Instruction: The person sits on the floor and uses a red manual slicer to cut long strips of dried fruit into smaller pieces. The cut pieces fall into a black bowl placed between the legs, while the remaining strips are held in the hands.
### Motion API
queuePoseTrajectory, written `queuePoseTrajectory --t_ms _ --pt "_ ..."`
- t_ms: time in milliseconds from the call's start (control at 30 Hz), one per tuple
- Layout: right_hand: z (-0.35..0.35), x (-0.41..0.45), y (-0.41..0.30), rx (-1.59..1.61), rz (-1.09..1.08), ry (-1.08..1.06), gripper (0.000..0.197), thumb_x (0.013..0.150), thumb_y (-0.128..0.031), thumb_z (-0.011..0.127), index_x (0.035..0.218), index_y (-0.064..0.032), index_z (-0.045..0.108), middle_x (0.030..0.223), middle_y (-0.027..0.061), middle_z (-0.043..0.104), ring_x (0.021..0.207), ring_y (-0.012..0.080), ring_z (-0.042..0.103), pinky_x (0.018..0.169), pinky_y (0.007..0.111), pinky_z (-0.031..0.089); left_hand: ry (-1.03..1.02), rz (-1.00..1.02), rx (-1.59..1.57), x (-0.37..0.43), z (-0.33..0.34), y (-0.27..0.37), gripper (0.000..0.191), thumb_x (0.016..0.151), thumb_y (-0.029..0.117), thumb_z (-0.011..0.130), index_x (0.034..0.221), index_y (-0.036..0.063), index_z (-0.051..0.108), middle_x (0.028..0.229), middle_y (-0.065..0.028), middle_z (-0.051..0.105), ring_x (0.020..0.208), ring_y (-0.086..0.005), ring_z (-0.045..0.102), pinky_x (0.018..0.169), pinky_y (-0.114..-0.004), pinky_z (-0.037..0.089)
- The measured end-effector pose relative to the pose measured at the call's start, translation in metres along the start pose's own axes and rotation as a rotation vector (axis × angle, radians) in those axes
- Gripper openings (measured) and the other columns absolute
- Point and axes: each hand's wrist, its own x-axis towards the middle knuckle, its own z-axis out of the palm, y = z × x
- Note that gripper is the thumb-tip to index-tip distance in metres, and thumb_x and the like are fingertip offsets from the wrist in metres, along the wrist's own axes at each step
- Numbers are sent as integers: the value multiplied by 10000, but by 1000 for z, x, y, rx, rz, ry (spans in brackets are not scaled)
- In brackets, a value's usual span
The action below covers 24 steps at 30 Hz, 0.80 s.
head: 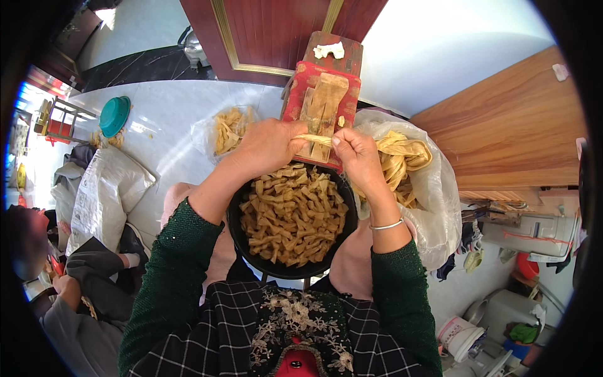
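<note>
Between my two hands a short strip of yellowish, leathery material (314, 139) is stretched. My left hand (278, 143) grips its left end, and the fingertips of my right hand (356, 153) pinch its right end. Under the strip lies a worn wooden block (325, 101) with a split or slot, on a red patterned cloth (348, 101) over a bench (355, 52). Just below my hands a round black pan (352, 221) holds many short, knotted-looking brown pieces (292, 217). Longer folded yellow strips (400, 151) lie in a clear plastic bag (440, 212) by my right forearm.
A smaller plastic bag (231, 127) of yellow strips stands left of the bench. Further left are a teal basin (114, 116), a white woven sack (103, 188) and a seated person in grey (89, 306). A wooden panel (509, 127) stands at right, a white bucket (459, 337) lower right.
</note>
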Motion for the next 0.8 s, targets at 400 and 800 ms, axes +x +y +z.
queuePoseTrajectory --t_ms 400,800 --pt "9 19 20 -519 -26 76 202 859 -139 600 716 3 605 627 182 582 575 312 561 593 391 464 57 -57 160 9 15 -13 206 835 289 622 970 136 648 784 -159 647 778 -379 620 676 -467 485" --pt "19 -15 -29 956 637 -242 252 966 -298 536 864 -75 597 573 -12 479 411 67 379 362 206 288 157 32 -689 -29 50 33 471 1013 413 353 1134 27 593 763 -77 653 713 -206 641 640 -351 499"
